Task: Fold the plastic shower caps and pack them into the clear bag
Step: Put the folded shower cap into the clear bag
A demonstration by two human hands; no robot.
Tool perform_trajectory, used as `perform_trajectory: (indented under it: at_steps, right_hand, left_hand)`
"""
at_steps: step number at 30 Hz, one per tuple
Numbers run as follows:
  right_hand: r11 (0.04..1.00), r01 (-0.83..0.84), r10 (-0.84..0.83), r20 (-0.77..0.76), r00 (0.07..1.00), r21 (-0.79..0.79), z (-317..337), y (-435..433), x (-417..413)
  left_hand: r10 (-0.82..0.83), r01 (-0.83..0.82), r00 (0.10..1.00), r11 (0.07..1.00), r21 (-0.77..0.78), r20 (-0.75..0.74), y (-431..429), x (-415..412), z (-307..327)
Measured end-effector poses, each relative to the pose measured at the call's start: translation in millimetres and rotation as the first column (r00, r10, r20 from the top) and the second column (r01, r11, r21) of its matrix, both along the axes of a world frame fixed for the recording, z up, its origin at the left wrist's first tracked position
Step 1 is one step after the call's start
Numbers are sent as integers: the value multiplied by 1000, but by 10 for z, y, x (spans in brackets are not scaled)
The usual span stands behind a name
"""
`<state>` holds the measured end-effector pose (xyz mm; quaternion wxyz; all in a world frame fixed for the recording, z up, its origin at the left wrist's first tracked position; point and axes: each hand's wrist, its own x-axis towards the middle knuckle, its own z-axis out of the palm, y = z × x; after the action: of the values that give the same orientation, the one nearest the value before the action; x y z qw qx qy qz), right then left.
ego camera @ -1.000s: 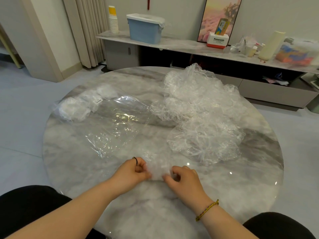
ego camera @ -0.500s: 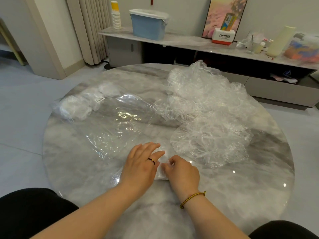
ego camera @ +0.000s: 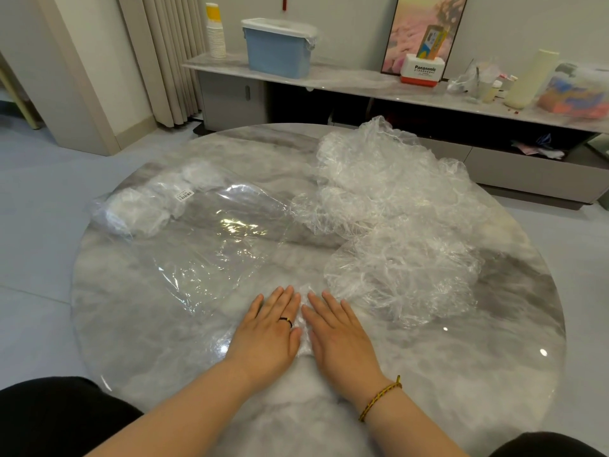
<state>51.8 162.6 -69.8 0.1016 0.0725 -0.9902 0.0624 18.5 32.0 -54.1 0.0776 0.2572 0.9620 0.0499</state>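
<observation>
Where the round marble table (ego camera: 494,364) curves away on the left, the clear bag (ego camera: 204,252) lies flat. Its far left end holds a white bundle of folded caps (ego camera: 138,212) beneath a small barcode label (ego camera: 185,195), and the rest is slack film. At the near edge the left hand (ego camera: 267,331) lies palm down, fingers straight and gripping nothing, pressing a small folded shower cap (ego camera: 304,319) that shows in the gap between the hands. The right hand (ego camera: 341,338), just beside it, presses down the same way. Further right, a loose pile of shower caps (ego camera: 395,225) covers the table's right half. On the shelf behind, a lidded blue bin (ego camera: 278,51) hides its contents, while a clear tub (ego camera: 576,94) at far right holds coloured things.
</observation>
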Motion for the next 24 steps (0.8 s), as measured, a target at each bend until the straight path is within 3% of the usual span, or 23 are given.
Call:
perform_trajectory:
  at_steps: [7,13,16,20,24]
  right_hand:
    - [998,-28,23,102,995,51,50,6,20]
    - [968,-232,246,-191,950,93,165,227,96]
    - [942,-283,307,-127,943,178,205,244,113]
    - [948,-257,289,-171,942,188,194,186,30]
    - [967,-178,209,-167,963,185,196,100,11]
  left_hand:
    - [-10,9,1000,1000,14,9,1,-13,-36]
    - [-36,35,999,999,40,28,-74,-33,-10]
    - [-70,61,992,995,78,108,-142,-75,170]
    - [-59,60,998,976,208,-14,-380,-168,530]
    - [144,-62,969,928,368,-201,-674,-250,739]
